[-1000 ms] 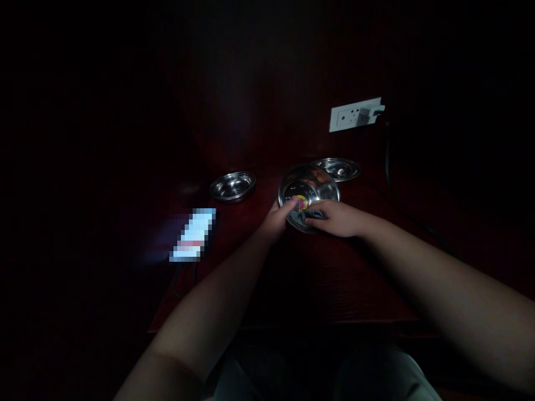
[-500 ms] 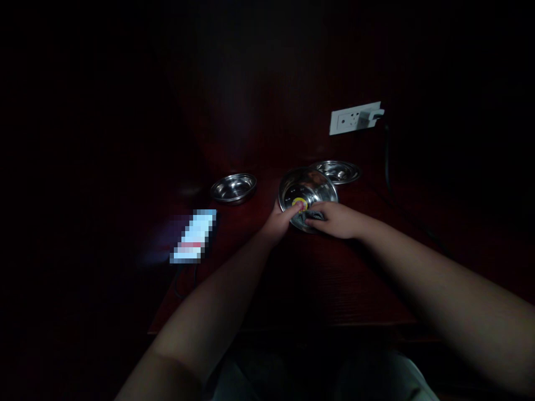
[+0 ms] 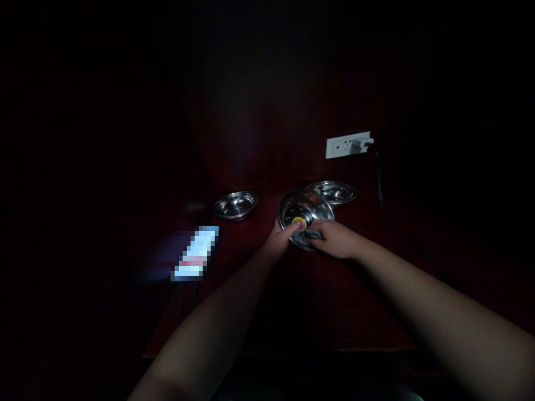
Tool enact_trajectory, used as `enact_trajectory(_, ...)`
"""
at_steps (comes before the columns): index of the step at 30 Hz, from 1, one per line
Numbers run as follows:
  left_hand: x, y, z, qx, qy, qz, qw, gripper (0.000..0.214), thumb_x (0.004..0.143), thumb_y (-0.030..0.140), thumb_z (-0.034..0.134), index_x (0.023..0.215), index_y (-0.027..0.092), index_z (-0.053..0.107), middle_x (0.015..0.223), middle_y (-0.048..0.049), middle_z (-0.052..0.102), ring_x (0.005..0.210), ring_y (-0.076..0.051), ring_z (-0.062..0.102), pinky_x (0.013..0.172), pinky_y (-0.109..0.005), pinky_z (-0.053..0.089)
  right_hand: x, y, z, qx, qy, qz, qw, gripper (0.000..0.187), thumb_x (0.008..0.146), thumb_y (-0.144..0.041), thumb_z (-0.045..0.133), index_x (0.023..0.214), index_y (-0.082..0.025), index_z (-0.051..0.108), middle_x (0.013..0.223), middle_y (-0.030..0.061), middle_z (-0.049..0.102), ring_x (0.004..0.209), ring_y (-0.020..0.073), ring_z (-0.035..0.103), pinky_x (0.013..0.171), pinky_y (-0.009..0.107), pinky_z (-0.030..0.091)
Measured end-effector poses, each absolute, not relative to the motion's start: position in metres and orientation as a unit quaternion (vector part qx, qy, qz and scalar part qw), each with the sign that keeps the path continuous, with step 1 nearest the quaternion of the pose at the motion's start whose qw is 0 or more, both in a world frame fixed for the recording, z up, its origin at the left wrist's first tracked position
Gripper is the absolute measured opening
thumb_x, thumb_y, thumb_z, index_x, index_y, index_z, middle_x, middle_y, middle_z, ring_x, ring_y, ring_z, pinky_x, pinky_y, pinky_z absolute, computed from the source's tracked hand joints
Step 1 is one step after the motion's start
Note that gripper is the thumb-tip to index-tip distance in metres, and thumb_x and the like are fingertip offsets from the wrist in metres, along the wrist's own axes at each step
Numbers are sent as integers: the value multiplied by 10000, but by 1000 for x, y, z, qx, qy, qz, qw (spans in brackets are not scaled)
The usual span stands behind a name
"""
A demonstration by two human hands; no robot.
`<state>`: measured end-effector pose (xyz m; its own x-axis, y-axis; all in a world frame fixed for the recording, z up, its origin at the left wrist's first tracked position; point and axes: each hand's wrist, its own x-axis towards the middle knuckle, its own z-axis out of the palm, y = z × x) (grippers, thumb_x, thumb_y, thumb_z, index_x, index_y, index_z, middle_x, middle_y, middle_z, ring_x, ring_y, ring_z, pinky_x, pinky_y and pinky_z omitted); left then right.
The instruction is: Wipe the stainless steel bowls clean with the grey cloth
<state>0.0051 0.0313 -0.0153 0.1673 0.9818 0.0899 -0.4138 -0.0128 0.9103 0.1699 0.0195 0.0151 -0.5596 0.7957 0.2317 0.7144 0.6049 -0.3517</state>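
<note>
A shiny steel bowl with a round yellow and red sticker is tilted toward me above the table. My left hand grips its left rim, the thumb lying inside by the sticker. Closed around a grey cloth, my right hand presses it against the near inner side of the bowl. Fingers of both hands are partly hidden by the bowl and cloth.
A steel dish stands at the left, another steel dish behind the held bowl. A lit phone, blurred out, lies left on the dark red table. A wall socket holds a plug with a hanging cable.
The view has tipped up, so everything sits lower in the picture. Both hands keep their hold on the bowl and cloth, with only a slight shift of the right hand.
</note>
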Motion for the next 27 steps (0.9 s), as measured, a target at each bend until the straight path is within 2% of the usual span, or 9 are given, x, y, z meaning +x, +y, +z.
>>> enact_trajectory(10,2,38,-25,448,319,576,604,634,663,345,731,1219,227,449,1144,-77,610,1060,-222,583,996,-428,392,166,17,15,-403,-877,152,212,185,818,-262,495,814,-169,656,868,60,656,803,167,586,774,278,435)
enact_trajectory(19,2,31,-22,475,311,566,597,656,623,275,770,1194,208,453,1136,-88,606,1054,-222,581,990,-416,399,166,18,13,-375,-873,196,241,181,822,-251,505,850,-151,653,891,70,652,832,177,584,804,305,439)
enact_trajectory(27,1,35,-24,435,320,578,612,615,639,312,752,1180,225,473,1125,-86,618,1034,-226,597,977,-414,410,165,20,10,-369,-873,201,247,182,840,-256,490,820,-170,649,883,57,644,820,168,580,787,303,447)
